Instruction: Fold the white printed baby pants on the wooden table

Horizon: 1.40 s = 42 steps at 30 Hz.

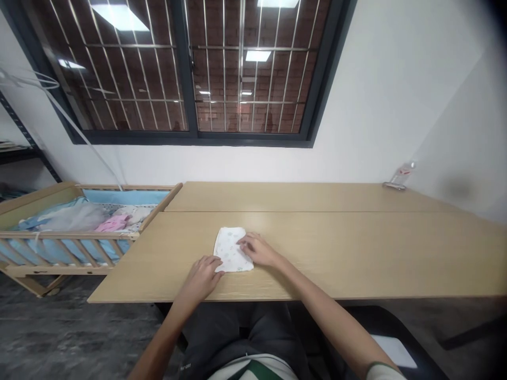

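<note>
A cloth (232, 249) lies on the table (356, 253) near the front. The left hand (202, 277) touches its near corner, the right hand (259, 249) its right side. A crib (59, 237) stands left of the table, a bottle (400, 177) far back right.

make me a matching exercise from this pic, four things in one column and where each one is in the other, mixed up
Things
1. small folded white printed cloth
2. clear plastic bottle
3. light wooden slatted crib
4. pink garment

Places
A. inside the crib
B. far right of the light wooden table, by the wall
C. near the table's front edge, touched by the left hand and right hand
D. beside the table's left end

Pairs: 1-C, 2-B, 3-D, 4-A
</note>
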Available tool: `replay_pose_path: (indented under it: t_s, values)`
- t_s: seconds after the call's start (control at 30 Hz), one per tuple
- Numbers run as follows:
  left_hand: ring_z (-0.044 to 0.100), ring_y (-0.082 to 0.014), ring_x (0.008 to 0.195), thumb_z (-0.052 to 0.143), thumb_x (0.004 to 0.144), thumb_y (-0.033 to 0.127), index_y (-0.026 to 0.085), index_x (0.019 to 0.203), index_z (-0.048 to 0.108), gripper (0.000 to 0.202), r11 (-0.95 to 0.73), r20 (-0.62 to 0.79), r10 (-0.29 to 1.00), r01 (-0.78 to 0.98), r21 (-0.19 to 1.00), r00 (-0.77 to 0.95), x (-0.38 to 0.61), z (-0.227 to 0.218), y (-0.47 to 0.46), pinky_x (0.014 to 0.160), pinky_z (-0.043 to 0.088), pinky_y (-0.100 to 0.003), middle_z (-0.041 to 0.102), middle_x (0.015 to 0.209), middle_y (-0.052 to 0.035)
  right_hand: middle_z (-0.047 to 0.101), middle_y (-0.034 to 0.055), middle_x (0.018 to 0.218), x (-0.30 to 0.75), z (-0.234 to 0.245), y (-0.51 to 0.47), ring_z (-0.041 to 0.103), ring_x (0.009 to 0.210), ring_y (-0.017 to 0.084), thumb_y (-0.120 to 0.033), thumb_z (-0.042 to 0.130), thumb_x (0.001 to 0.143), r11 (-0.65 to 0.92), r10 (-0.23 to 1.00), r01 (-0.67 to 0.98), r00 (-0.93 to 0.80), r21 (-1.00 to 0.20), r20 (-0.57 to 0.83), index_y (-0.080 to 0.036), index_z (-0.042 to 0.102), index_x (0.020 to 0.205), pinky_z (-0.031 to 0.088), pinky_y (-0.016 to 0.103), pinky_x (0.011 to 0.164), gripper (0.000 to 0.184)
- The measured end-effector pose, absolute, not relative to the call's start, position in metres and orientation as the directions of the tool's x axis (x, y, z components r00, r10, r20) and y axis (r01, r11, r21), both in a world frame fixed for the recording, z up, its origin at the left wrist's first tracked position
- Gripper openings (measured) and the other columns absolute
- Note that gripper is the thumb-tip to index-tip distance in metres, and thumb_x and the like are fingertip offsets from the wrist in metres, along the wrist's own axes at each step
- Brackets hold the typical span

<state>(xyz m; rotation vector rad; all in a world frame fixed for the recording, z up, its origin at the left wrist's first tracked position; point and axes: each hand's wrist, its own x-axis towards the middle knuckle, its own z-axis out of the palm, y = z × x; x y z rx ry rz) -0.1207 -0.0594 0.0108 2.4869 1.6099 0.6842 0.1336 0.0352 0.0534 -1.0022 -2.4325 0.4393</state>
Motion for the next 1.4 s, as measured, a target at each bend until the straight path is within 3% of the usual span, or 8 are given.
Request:
replay_pose_path:
  t_s: [0.23,0.37,0.5,0.67,0.8,1.0,1.2,1.4]
  values:
    - [0.063,-0.0234,0.109,0.035,0.104,0.024,0.020,0.108,0.068,0.034,-0.500,0.362,0.849,0.807,0.315,0.385,-0.130,0.014,-0.050,0.102,0.046,-0.043,0.073,0.113,-0.0100,0.062,0.0137,0.137,0.153,0.062,-0.018,0.053,0.128,0.034,-0.058,0.072,0.084,0.704,0.673,0.547,-0.717,-0.453,0.180,-0.025,0.062,0.136,0.035,0.047,0.110,0.063]
    - [0.064,-0.0231,0.111,0.042,0.103,0.034,0.022,0.110,0.068,0.029,-0.485,0.330,0.867,0.783,0.388,0.374,-0.128,0.021,-0.050,0.103,0.046,-0.041,0.072,0.116,-0.0086,0.063,0.0146,0.136,0.151,0.054,-0.025,0.057,0.124,0.030,-0.046,0.049,0.102,0.712,0.693,0.592,-0.679,-0.378,0.242,-0.024,0.067,0.128,0.033,0.050,0.109,0.039]
    - [0.064,-0.0251,0.114,0.066,0.090,0.041,0.025,0.110,0.069,0.026,-0.475,0.309,0.875,0.784,0.399,0.372,-0.133,0.023,-0.051,0.104,0.045,-0.041,0.073,0.117,-0.0071,0.071,0.0137,0.110,0.146,0.053,-0.023,0.063,0.103,0.026,-0.039,0.034,0.107,0.728,0.684,0.603,-0.666,-0.326,0.297,-0.020,0.068,0.113,0.038,0.047,0.102,0.039]
    - [0.065,-0.0231,0.113,0.055,0.095,0.031,0.024,0.111,0.069,0.023,-0.478,0.313,0.876,0.743,0.468,0.367,-0.133,0.032,-0.047,0.103,0.045,-0.038,0.073,0.117,-0.0072,0.067,0.0083,0.089,0.144,0.058,-0.011,0.060,0.092,0.024,-0.040,0.033,0.107,0.687,0.725,0.614,-0.613,-0.388,0.314,-0.020,0.063,0.093,0.039,0.044,0.099,0.039]
    - [0.069,-0.0215,0.100,0.045,0.100,0.040,0.022,0.114,0.063,0.029,-0.372,0.254,0.928,0.712,0.596,0.272,-0.123,0.046,-0.028,0.088,0.051,-0.031,0.075,0.109,-0.0061,0.066,0.0069,0.087,0.143,0.057,0.010,0.061,0.087,0.023,-0.042,0.029,0.108,0.584,0.807,0.627,-0.515,-0.516,0.289,-0.020,0.059,0.095,0.044,0.036,0.086,0.040]
    - [0.070,-0.0222,0.093,0.033,0.106,0.037,0.022,0.124,0.056,0.033,-0.177,0.234,0.971,0.813,0.554,0.052,-0.101,0.049,0.020,0.080,0.048,-0.030,0.075,0.105,-0.0085,0.066,0.0072,0.088,0.128,0.049,0.054,0.061,0.077,0.020,-0.044,0.025,0.108,0.437,0.899,0.677,-0.354,-0.592,0.260,-0.021,0.053,0.098,0.042,0.029,0.069,0.038]
    - [0.066,-0.0259,0.107,0.042,0.102,0.032,0.020,0.114,0.062,0.026,-0.023,0.255,0.961,0.884,0.468,-0.110,-0.082,0.038,0.053,0.088,0.046,-0.033,0.070,0.114,-0.0140,0.071,0.0143,0.104,0.107,0.034,0.083,0.066,0.092,0.023,-0.034,0.038,0.105,0.178,0.979,0.824,-0.096,-0.537,0.178,-0.018,0.055,0.108,0.041,0.029,0.076,0.023]
    - [0.061,-0.0300,0.116,0.049,0.098,0.031,0.019,0.115,0.062,0.025,0.025,0.352,0.912,0.886,0.464,-0.210,-0.078,0.019,0.064,0.098,0.045,-0.040,0.067,0.116,-0.0164,0.072,0.0153,0.098,0.109,0.027,0.090,0.068,0.091,0.027,-0.041,0.046,0.102,0.064,0.989,0.829,0.023,-0.556,0.147,-0.016,0.056,0.113,0.045,0.032,0.077,0.029]
